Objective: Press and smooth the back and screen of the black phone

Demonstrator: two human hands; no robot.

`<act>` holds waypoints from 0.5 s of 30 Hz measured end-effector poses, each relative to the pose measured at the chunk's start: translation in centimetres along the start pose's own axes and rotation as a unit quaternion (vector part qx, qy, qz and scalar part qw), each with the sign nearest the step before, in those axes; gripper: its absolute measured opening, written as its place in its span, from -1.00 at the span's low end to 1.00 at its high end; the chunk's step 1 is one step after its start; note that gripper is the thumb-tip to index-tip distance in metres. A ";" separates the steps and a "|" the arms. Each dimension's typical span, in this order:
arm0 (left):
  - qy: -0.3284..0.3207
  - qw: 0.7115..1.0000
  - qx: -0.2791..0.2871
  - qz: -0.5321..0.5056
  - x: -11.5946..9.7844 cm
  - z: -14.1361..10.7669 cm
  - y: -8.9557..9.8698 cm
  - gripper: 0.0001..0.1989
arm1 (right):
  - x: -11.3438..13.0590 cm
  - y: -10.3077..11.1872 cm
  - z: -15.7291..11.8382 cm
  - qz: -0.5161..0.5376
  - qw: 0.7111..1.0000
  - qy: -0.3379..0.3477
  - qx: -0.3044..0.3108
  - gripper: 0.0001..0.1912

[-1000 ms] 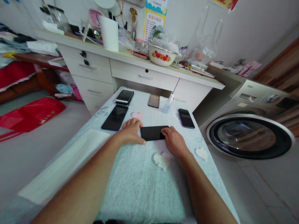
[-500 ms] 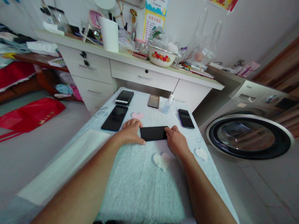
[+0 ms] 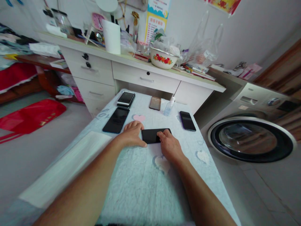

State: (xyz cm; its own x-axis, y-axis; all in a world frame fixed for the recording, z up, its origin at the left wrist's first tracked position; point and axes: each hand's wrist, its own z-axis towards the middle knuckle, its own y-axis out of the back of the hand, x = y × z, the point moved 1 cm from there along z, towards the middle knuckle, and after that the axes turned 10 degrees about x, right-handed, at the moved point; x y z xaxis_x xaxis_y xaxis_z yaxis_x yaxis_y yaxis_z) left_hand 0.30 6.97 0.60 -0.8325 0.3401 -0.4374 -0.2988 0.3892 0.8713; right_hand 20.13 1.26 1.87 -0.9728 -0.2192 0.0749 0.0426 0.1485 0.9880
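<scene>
A black smartphone (image 3: 150,136) lies flat and sideways on the cloth-covered table, dark screen up. My left hand (image 3: 133,135) braces its left end, thumb at the near corner and fingers by the far one. The fingers of my right hand (image 3: 169,142) are bunched together and pressed onto the screen, right of its middle. Whatever they may pinch is too small to make out; only a thin pale orange edge shows at the fingertips. A clear spray bottle (image 3: 168,108) stands beyond the phone.
Left of my hands lies a larger dark phone (image 3: 116,120), with a stack of phones (image 3: 126,99) behind it. A brownish phone case (image 3: 155,103) lies at the back, another phone (image 3: 187,121) at the right. A washing machine (image 3: 251,94) stands right of the table.
My right hand has slid left across the screen, from the phone's right end towards its middle. My left hand keeps its place at the left end.
</scene>
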 end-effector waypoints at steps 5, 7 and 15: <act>0.001 1.000 -0.002 -0.002 0.1 0.1 -0.1 -0.34 | 1.4 0.0 -0.1 0.001 0.999 0.041 0.007 -0.63; 0.004 1.000 -0.002 -0.003 0.1 0.1 -0.2 -0.33 | 1.8 0.0 -0.3 0.004 0.998 0.059 0.010 -0.64; -0.001 1.000 -0.008 -0.002 0.4 0.3 -0.4 -0.31 | 2.5 0.5 -0.4 0.024 0.998 0.047 0.032 -0.62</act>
State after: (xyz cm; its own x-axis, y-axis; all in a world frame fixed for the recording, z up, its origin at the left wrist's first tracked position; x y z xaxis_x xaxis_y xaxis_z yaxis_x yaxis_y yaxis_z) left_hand 0.18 7.18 0.02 -0.8307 0.3405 -0.4405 -0.3087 0.3767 0.8734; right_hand 17.84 0.41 2.58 -0.9444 -0.2987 0.1377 0.0719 0.2211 0.9726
